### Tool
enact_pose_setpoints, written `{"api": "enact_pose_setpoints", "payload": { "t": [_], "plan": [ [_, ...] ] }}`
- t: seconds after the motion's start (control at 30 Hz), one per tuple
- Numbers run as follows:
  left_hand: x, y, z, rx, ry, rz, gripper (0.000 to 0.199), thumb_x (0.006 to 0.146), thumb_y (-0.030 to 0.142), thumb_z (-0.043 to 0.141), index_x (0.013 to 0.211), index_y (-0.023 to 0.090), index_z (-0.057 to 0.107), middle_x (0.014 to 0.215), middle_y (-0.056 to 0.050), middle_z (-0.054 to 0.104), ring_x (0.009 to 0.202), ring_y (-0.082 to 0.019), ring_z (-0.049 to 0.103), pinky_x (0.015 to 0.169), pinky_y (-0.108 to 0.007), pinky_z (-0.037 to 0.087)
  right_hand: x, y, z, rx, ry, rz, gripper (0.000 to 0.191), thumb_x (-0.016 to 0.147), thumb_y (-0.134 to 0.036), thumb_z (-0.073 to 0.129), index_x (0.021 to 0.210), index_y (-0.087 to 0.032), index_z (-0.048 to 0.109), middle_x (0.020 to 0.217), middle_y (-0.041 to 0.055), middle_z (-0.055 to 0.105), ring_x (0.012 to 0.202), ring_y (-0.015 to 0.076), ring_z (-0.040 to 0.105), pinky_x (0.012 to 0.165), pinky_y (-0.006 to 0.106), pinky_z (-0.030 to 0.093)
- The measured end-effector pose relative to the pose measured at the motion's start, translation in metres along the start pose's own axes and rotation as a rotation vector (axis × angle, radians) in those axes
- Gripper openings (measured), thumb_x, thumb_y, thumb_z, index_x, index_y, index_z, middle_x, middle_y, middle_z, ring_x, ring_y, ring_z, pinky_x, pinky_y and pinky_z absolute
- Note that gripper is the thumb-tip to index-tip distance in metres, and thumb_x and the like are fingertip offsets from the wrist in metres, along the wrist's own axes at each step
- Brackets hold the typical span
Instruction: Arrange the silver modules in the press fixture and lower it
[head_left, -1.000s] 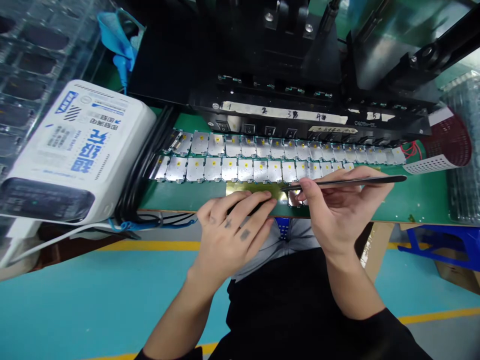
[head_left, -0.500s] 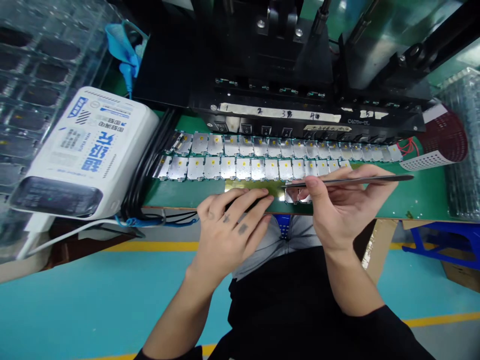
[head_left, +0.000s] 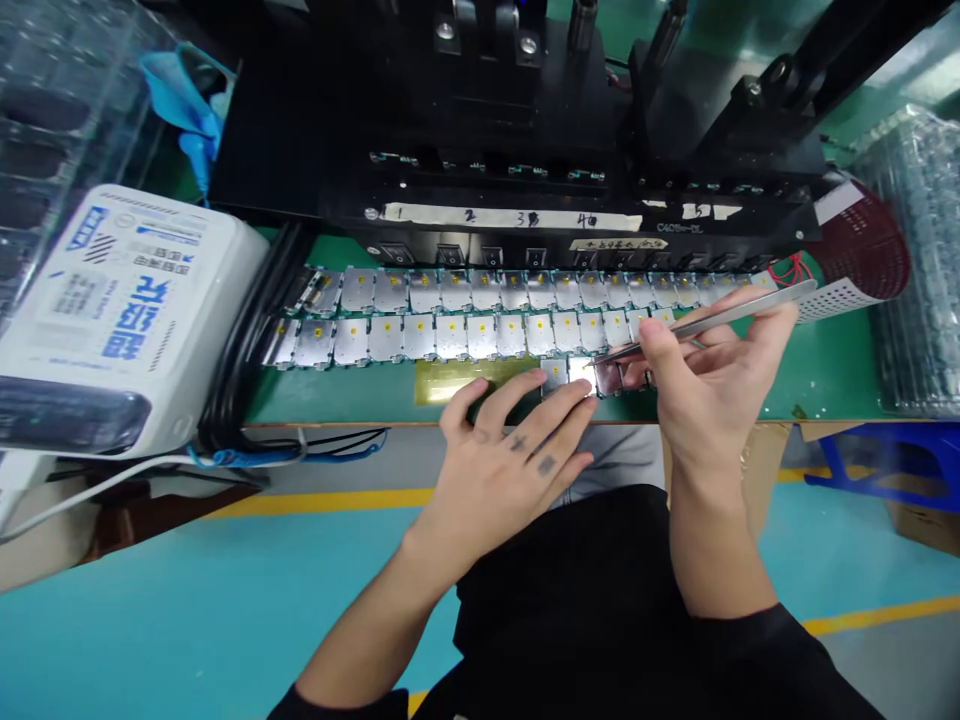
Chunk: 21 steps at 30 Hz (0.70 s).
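My right hand (head_left: 709, 390) grips slim metal tweezers (head_left: 720, 317) between thumb and fingers. Their tips rest at a yellow dot on a small silver-covered circuit board (head_left: 581, 370) in the short row nearest me. My left hand (head_left: 517, 450) lies palm down with fingers spread, its fingertips at that board's near edge. Beside it, another silver board (head_left: 554, 374) bears a yellow dot. A translucent yellow sheet (head_left: 450, 382) lies flat just left of these boards. Further boards of the short row are partly hidden behind my right fingers.
Two long rows of similar boards (head_left: 420, 335) run along a black machine (head_left: 480, 225) with switches. A white power bank (head_left: 180, 250) and black cables (head_left: 232, 350) stand left. Clear plastic trays (head_left: 919, 250) are stacked right, near a curled dark red sheet (head_left: 874, 245).
The tweezer tips have gone from the yellow sheet's right end to a board further right, and the tool is more tilted. My left hand has moved right to the boards. The view has shifted.
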<state>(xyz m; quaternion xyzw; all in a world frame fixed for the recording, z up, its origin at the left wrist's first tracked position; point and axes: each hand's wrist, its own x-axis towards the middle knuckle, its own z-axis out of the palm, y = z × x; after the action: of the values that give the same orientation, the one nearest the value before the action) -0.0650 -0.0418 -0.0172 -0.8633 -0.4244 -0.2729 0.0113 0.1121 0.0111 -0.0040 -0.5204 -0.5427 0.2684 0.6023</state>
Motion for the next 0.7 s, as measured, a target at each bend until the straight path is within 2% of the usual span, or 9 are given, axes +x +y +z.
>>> {"api": "enact_pose_setpoints", "payload": {
  "t": [0.27,0.47,0.7],
  "plan": [
    [-0.0017,-0.0015,-0.0021,-0.003,-0.016,-0.003,0.034,0.094,0.037,0.062,0.125,0.022,0.063,0.125,0.0,0.071,0.118,-0.028,0.053,0.1,-0.047,0.031,0.0006,0.0014,0.0,0.014,-0.028,0.03,0.046,0.082,-0.029,0.077,0.097,-0.029,0.033,0.068,-0.0112,0.056,0.039,0.0087,0.059,0.033,0.017,0.05],
    [-0.0018,-0.0019,-0.0016,-0.007,-0.032,-0.004,0.035,0.094,0.036,0.062,0.127,0.024,0.063,0.125,-0.001,0.071,0.119,-0.028,0.052,0.099,-0.047,0.032,-0.0005,0.0031,0.0005,0.024,-0.06,0.069,0.045,0.084,-0.028,0.075,0.1,-0.031,0.033,0.069,-0.012,0.056,0.039,0.0085,0.058,0.036,0.019,0.049],
    [-0.0015,-0.0021,-0.0008,0.006,-0.025,0.002,0.033,0.094,0.035,0.061,0.125,0.023,0.063,0.126,0.0,0.07,0.118,-0.028,0.053,0.099,-0.047,0.032,-0.0008,0.002,0.0015,0.012,-0.055,0.04,0.043,0.084,-0.028,0.075,0.099,-0.03,0.034,0.07,-0.0111,0.057,0.041,0.0083,0.059,0.036,0.019,0.048]
  ]
}}
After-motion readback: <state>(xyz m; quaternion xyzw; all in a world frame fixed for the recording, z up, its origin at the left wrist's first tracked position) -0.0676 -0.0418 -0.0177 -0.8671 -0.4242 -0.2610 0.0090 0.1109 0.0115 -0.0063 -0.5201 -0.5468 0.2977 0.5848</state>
